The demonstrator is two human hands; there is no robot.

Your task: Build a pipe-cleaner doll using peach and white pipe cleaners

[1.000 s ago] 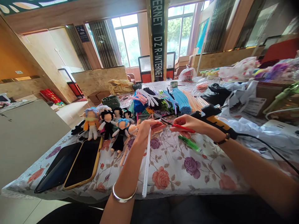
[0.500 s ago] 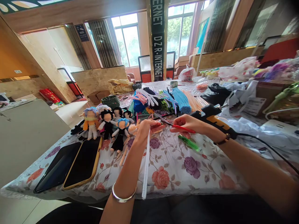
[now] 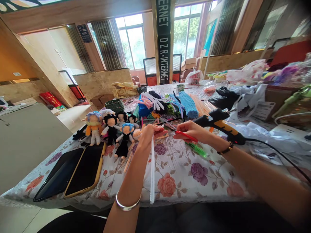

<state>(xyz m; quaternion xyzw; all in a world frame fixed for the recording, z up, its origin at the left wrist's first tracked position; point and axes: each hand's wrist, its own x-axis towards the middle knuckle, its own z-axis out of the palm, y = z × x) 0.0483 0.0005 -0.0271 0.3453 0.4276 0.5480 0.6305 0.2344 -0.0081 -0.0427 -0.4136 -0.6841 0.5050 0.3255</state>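
My left hand (image 3: 150,134) is closed in a pinch on the top of a long white pipe cleaner (image 3: 152,171), which hangs straight down past the table's front edge. My right hand (image 3: 191,130) grips red-handled scissors (image 3: 182,134), their blades pointing left toward the left hand's fingertips. Both hands hover over the floral tablecloth (image 3: 184,174). A green lighter-like object (image 3: 197,149) lies just below the right hand.
Several small pipe-cleaner dolls (image 3: 110,129) stand left of my hands. Two phones (image 3: 85,170) lie at the front left. A black and orange glue gun (image 3: 220,124) with its cord rests on the right. Bundles of coloured pipe cleaners (image 3: 170,105) and plastic bags (image 3: 245,97) fill the back.
My right hand with the scissors has drifted slightly left, closer to the left hand. The view shifted a little; the pipe cleaner still hangs from the left hand.
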